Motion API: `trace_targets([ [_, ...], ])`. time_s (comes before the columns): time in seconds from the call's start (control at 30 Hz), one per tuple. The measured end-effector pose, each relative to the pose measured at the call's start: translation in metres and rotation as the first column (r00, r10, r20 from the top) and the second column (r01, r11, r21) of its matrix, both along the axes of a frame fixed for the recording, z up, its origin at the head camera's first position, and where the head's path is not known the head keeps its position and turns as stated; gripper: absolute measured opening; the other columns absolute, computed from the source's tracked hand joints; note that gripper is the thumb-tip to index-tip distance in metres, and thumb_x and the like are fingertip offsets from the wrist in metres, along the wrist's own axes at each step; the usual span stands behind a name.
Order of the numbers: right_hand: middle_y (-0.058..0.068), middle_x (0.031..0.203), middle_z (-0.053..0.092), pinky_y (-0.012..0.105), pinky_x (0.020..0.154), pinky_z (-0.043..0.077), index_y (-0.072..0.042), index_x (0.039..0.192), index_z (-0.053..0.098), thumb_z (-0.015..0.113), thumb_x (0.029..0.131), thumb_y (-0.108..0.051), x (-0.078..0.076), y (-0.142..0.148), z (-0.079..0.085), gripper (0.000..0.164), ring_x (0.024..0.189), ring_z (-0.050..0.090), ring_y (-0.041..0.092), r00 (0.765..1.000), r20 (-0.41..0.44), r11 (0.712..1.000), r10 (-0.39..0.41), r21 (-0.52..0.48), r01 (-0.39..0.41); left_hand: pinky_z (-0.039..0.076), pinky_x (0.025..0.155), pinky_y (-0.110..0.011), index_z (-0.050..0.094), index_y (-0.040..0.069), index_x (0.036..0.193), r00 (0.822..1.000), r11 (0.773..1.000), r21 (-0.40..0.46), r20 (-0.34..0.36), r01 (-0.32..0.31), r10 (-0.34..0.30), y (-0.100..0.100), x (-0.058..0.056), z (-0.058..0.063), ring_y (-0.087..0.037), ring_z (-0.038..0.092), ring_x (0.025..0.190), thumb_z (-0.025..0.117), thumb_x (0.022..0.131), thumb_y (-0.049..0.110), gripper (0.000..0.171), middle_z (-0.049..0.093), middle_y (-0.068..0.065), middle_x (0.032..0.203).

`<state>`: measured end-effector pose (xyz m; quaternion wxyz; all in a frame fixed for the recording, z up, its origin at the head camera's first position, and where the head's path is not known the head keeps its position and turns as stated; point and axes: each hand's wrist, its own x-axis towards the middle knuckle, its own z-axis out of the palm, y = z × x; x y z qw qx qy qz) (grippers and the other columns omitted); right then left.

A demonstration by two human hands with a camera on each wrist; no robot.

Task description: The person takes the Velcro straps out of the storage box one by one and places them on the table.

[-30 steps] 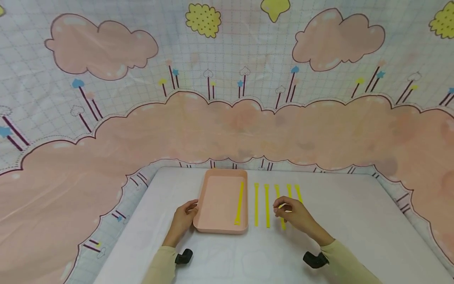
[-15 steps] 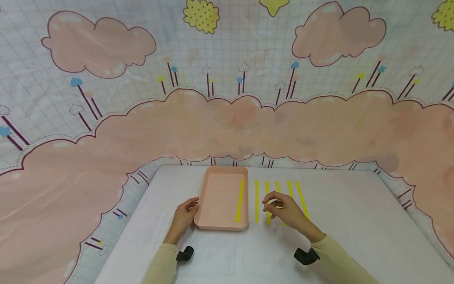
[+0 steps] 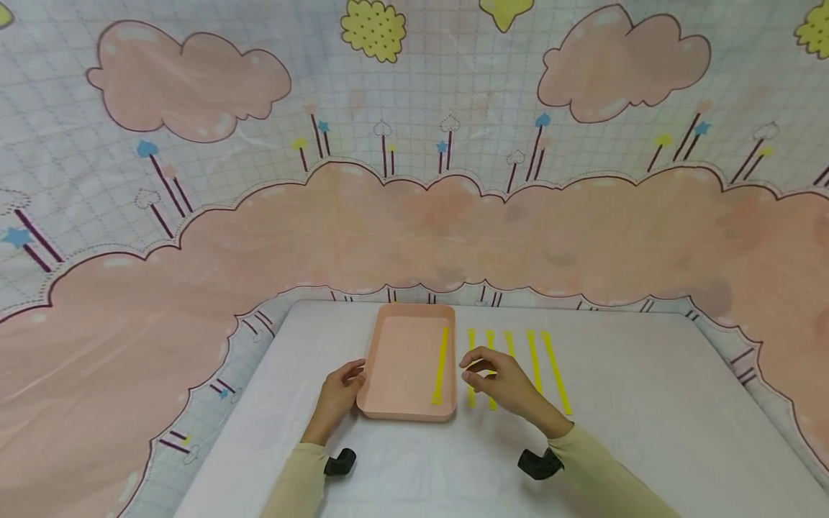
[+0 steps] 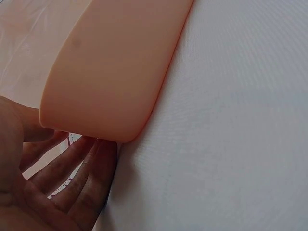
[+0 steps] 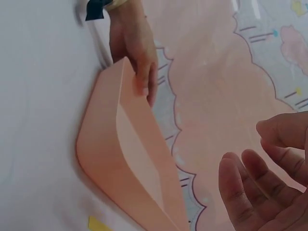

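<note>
My left hand (image 3: 341, 392) holds the left side of a shallow pink tray (image 3: 401, 367). In the right wrist view its thumb lies over the tray's rim; in the left wrist view the fingers (image 4: 82, 178) lie along the outer wall. One thin yellow strip (image 3: 440, 367) with a wider near end lies inside the tray, along its right side. My right hand (image 3: 501, 381) hovers right of the tray, above several similar yellow strips (image 3: 555, 373), partly covering some. Its thumb and fingers (image 5: 233, 178) are loosely bent and apart, with nothing visible between them.
The white table (image 3: 648, 403) carries the tray and the row of strips. Behind it hangs a patterned backdrop (image 3: 414, 230) with pink clouds. A black wrist device (image 3: 540, 464) sits at the right cuff, another (image 3: 340, 462) at the left.
My right hand has moved left across the strips toward the tray, uncovering the rightmost ones. The left hand and the tray have stayed in place.
</note>
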<state>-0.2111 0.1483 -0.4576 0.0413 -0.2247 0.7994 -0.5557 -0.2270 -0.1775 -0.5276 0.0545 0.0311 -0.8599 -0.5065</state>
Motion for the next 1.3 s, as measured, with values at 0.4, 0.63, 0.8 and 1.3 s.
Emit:
trace_targets([
  [0.4, 0.015, 0.110, 0.067, 0.026, 0.078, 0.055, -0.009, 0.107, 0.064, 0.066, 0.093, -0.012, -0.013, -0.025, -0.004, 0.014, 0.099, 0.067, 0.023, 0.994, -0.111, 1.000, -0.001, 0.027, 0.004, 0.055, 0.088, -0.042, 0.062, 0.001, 0.129, 1.000, 1.000, 0.009, -0.001, 0.003, -0.003, 0.000, 0.001, 0.001, -0.038, 0.066, 0.107, 0.059, 0.096, 0.007, 0.034, 0.066, -0.024, 0.121],
  [0.63, 0.012, 0.109, 0.067, 0.033, 0.083, 0.055, -0.007, 0.109, 0.063, 0.068, 0.092, -0.010, -0.019, -0.038, -0.009, 0.018, 0.098, 0.065, 0.022, 0.983, -0.181, 0.996, 0.033, 0.088, -0.017, 0.056, 0.087, -0.041, 0.063, 0.002, 0.129, 1.000, 1.000, 0.000, -0.001, -0.005, 0.005, 0.001, 0.001, 0.003, -0.038, 0.066, 0.108, 0.060, 0.096, 0.008, 0.034, 0.067, -0.024, 0.120],
  [0.8, 0.012, 0.108, 0.066, 0.041, 0.083, 0.055, -0.006, 0.109, 0.063, 0.069, 0.091, -0.010, -0.023, -0.046, -0.011, 0.019, 0.099, 0.065, 0.029, 0.971, -0.230, 0.989, 0.060, 0.142, -0.028, 0.055, 0.088, -0.043, 0.062, 0.002, 0.130, 1.000, 1.000, 0.006, 0.005, -0.003, 0.003, 0.001, 0.000, 0.002, -0.038, 0.066, 0.108, 0.060, 0.096, 0.008, 0.034, 0.067, -0.024, 0.121],
  [1.3, 0.000, 0.116, 0.063, 0.036, 0.090, 0.053, -0.013, 0.110, 0.066, 0.071, 0.091, -0.022, -0.035, -0.060, -0.014, 0.022, 0.103, 0.063, 0.019, 0.914, -0.351, 0.834, 0.205, 0.552, 0.025, 0.056, 0.085, -0.040, 0.063, 0.001, 0.128, 1.000, 1.000, -0.002, -0.003, 0.001, -0.001, 0.000, 0.000, -0.001, -0.037, 0.067, 0.106, 0.060, 0.095, 0.006, 0.034, 0.067, -0.024, 0.118],
])
